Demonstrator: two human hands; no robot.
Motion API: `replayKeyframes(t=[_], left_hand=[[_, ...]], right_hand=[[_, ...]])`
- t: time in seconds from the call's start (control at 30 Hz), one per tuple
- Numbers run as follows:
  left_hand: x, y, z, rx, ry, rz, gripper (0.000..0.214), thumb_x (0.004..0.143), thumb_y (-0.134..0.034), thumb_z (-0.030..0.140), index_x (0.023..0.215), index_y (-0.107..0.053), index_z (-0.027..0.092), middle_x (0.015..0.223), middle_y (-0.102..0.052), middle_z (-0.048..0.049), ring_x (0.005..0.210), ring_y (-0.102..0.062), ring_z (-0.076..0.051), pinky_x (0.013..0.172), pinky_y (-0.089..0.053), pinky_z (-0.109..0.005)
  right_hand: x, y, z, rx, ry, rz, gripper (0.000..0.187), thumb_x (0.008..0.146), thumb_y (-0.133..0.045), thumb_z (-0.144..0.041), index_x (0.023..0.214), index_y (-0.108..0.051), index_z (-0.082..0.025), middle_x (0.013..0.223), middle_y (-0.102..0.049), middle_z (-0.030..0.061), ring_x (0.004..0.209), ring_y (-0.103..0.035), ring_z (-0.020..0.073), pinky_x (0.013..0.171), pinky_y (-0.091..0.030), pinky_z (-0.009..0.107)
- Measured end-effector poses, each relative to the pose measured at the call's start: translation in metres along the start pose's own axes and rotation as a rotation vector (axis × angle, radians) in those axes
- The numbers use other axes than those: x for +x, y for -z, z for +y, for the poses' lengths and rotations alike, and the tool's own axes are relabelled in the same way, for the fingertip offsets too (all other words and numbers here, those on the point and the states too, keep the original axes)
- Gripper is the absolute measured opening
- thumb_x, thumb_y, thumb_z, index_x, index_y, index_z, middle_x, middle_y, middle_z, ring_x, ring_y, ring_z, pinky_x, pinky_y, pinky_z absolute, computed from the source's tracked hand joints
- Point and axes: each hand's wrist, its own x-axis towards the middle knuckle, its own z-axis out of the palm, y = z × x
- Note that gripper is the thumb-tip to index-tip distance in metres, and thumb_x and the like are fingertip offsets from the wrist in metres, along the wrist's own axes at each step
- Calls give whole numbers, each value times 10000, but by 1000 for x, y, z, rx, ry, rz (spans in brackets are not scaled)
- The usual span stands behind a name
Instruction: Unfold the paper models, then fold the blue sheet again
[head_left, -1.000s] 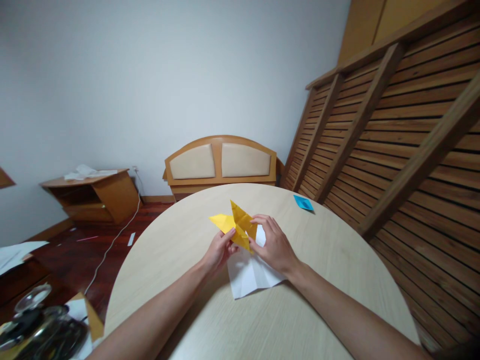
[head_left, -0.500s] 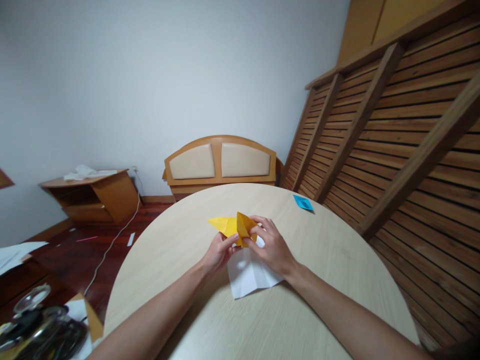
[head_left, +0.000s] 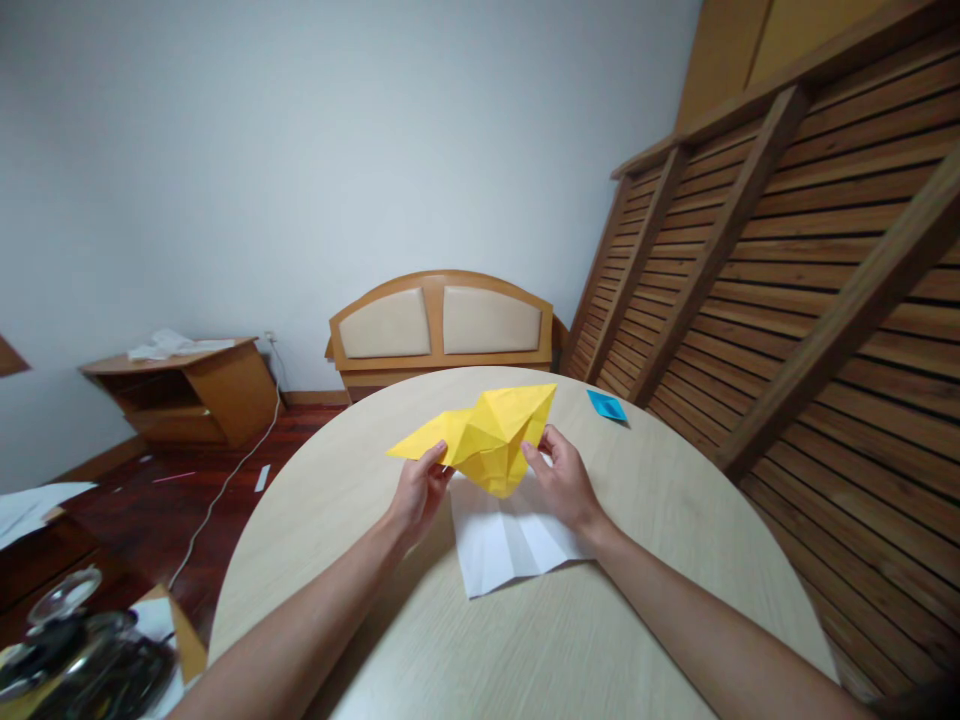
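A creased yellow sheet of paper (head_left: 491,440), partly unfolded, is held up over the table between my two hands. My left hand (head_left: 420,490) pinches its left part between thumb and fingers. At the opposite edge, my right hand (head_left: 564,478) grips it the same way, thumb in front. Beneath it a white sheet of paper (head_left: 510,540) with fold lines lies on the round wooden table (head_left: 330,470); the yellow paper and my right hand cover parts of it.
A small folded blue paper (head_left: 607,405) lies near the table's far right edge. Beyond stand a headboard (head_left: 435,315) and, to the left, a low cabinet (head_left: 225,390). Wooden slats (head_left: 750,300) lean along the right. A glass pot (head_left: 90,650) sits low at the left.
My hands have moved apart, and the yellow paper, folded compactly before, is now spread wider. More of the white sheet shows below.
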Motion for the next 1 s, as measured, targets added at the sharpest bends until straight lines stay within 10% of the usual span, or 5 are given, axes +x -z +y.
replayKeyframes(t=[0.37, 0.8, 1.0], left_hand=[[4, 7, 11, -5, 89, 57, 266, 728, -693, 294, 932, -644, 130, 876, -723, -46, 681, -668, -129, 583, -528, -206], [8, 12, 4, 130, 545, -103, 323, 881, -572, 370, 1036, -667, 103, 922, -745, -130, 783, -728, -228, 708, -570, -300], [12, 16, -13, 351, 232, 93, 140, 814, -687, 234, 887, -650, 121, 785, -740, -104, 647, -704, -204, 601, -534, -266]], right_hand=[[15, 17, 4, 308, -214, 152, 170, 783, -588, -330, 905, -558, -215, 944, -707, 53, 890, -660, 237, 721, -539, 320], [23, 54, 12, 366, -293, -252, 355, 747, -729, -449, 936, -557, -202, 900, -736, 51, 774, -713, 209, 713, -561, 325], [28, 52, 20, 219, -367, -130, 317, 792, -703, -435, 945, -525, -221, 806, -740, 43, 689, -715, 224, 618, -570, 338]])
